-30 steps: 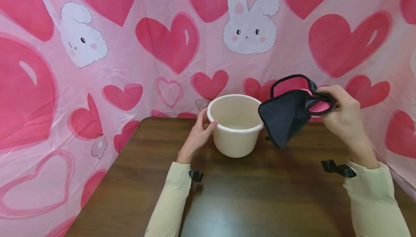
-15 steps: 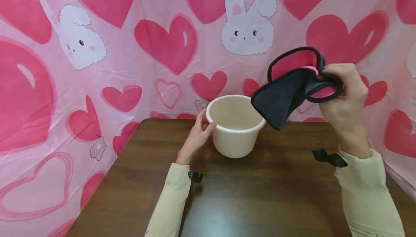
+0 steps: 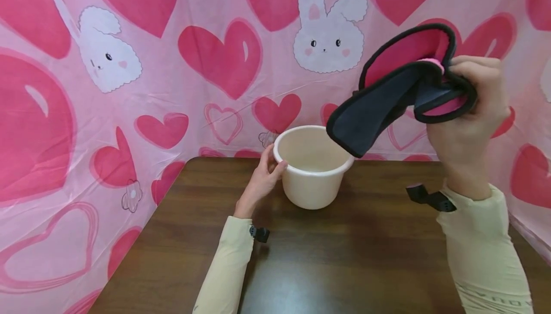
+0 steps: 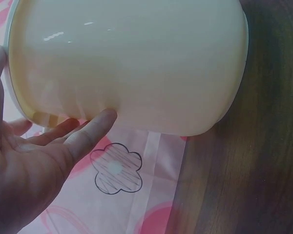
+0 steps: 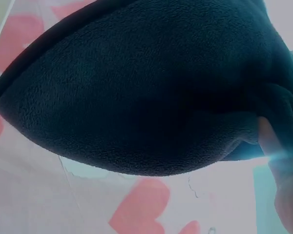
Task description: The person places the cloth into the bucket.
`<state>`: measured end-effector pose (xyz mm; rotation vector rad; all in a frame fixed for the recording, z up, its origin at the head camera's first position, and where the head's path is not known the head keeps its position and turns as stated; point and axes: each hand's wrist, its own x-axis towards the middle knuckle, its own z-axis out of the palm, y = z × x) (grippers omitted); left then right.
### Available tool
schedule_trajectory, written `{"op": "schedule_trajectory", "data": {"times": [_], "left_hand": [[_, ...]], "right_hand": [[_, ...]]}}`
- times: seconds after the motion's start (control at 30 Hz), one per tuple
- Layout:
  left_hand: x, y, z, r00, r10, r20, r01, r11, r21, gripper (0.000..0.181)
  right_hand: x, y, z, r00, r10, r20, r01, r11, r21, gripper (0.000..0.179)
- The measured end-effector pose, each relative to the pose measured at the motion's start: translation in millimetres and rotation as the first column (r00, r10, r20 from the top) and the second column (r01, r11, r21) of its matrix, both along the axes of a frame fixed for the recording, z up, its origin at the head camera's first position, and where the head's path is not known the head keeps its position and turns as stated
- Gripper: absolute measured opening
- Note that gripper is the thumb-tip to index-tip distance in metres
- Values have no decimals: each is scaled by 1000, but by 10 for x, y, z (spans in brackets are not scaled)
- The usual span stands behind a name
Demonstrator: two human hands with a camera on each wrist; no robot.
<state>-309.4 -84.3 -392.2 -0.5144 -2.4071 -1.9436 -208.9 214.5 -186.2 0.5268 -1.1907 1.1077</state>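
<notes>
A cream plastic pot [image 3: 312,190] with a rolled rim stands on the wooden table in the head view. My left hand [image 3: 260,180] holds its left side, the thumb on the rim and the fingers against the outer wall; the left wrist view shows these fingers [image 4: 90,134] along the wall. High at the right, my right hand [image 3: 469,108] grips a bunched cleaning cloth [image 3: 383,101], dark grey on one face, pink on the other, with black edging. The cloth's lower corner overlaps the pot's right rim in this view. Its fuzzy dark face [image 5: 122,92] fills most of the right wrist view.
The dark wooden table [image 3: 327,266] runs back to a pink curtain [image 3: 172,84] printed with hearts and rabbits, which hangs behind and at both sides. A black strap [image 3: 430,198] with a small device sits on each wrist.
My right hand has risen with the cloth, from beside the pot to well above its rim on the right. The left hand and the pot have stayed in place.
</notes>
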Motion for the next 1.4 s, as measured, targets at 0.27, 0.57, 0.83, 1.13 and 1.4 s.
{"op": "schedule_trajectory", "data": {"times": [0.27, 0.57, 0.83, 1.13, 1.4], "left_hand": [[13, -8, 10, 1000, -1, 10, 1, 1000, -7, 76], [47, 2, 9, 999, 10, 35, -10, 1000, -22, 80], [26, 9, -8, 1000, 21, 9, -21, 1000, -13, 78], [21, 53, 25, 1000, -2, 23, 3, 1000, -20, 79], [80, -22, 55, 1000, 17, 16, -15, 994, -107, 76]], "right_hand": [[-245, -165, -265, 999, -16, 44, 8, 984, 179, 30], [-556, -190, -664, 959, -155, 239, 67, 938, 342, 18], [-628, -76, -877, 801, -294, 521, -93, 799, 594, 59], [-577, 167, -1236, 730, -332, 597, -190, 741, 644, 56], [-586, 450, -1617, 723, -351, 595, -211, 708, 674, 45]]}}
